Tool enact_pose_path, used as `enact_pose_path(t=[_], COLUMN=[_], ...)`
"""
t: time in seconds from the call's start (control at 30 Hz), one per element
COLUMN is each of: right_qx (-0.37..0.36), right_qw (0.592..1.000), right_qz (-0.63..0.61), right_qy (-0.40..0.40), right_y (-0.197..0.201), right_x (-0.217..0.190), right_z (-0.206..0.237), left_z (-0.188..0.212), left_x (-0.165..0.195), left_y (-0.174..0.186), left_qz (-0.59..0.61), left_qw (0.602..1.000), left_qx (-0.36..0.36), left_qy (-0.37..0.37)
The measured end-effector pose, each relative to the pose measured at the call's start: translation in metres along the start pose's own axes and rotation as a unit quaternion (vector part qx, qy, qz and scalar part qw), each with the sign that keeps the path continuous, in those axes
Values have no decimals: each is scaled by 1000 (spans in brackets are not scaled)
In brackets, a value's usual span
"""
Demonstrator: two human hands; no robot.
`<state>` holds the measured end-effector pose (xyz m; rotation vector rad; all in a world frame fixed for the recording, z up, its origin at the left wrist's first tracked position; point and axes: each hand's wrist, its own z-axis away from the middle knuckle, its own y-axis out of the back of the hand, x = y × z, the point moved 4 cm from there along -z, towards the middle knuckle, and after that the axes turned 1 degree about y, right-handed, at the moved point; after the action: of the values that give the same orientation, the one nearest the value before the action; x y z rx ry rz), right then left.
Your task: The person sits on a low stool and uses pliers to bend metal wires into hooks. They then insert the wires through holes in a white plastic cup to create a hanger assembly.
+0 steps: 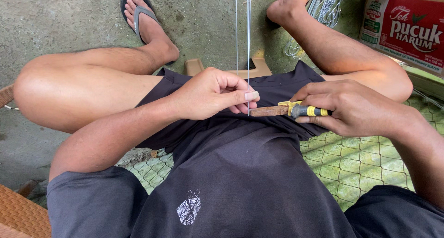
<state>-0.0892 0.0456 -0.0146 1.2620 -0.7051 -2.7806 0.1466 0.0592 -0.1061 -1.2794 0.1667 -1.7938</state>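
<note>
We look down from the head camera and see two thin wires (248, 44) running straight up from the lap. Our left hand (210, 97) pinches the wires between thumb and fingers, pressed tight together, just where the wires end. Our right hand (356, 108) is just beside the wires on the other side, wrapped shut around the black and yellow handles of the pliers (291, 110). The rusty brown nose of the pliers points at the wires and touches them near the pinch. Behind the wires, on the gray ground, a small tan stool (196, 66) peeks out between the legs, partly hidden by the dark shorts. Far from the wires, at the top corner, stands a red and white cardboard box (407, 27); we cannot tell what is inside it. Between the box and the wires lies a bunch of loose wire loops (323, 9). Below the right hand, green wire mesh (356, 166) is spread flat on the ground.
</note>
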Motion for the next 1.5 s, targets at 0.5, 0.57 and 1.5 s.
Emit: enact_pose_path(t=[0.5, 0.57, 1.5], right_qx=[18, 25, 10], right_qw=[999, 999, 997], right_qz=[11, 15, -25], right_qy=[26, 33, -77], right_y=[-2, -3, -6], right_x=[4, 4, 12], right_z=[-4, -3, -6], left_z=[-3, -3, -5], left_x=[-1, -1, -6], left_y=[3, 2, 3], left_qz=[4, 13, 12], left_qw=[1000, 1000, 1000], left_qx=[-1, -3, 9], left_qy=[-2, 2, 11])
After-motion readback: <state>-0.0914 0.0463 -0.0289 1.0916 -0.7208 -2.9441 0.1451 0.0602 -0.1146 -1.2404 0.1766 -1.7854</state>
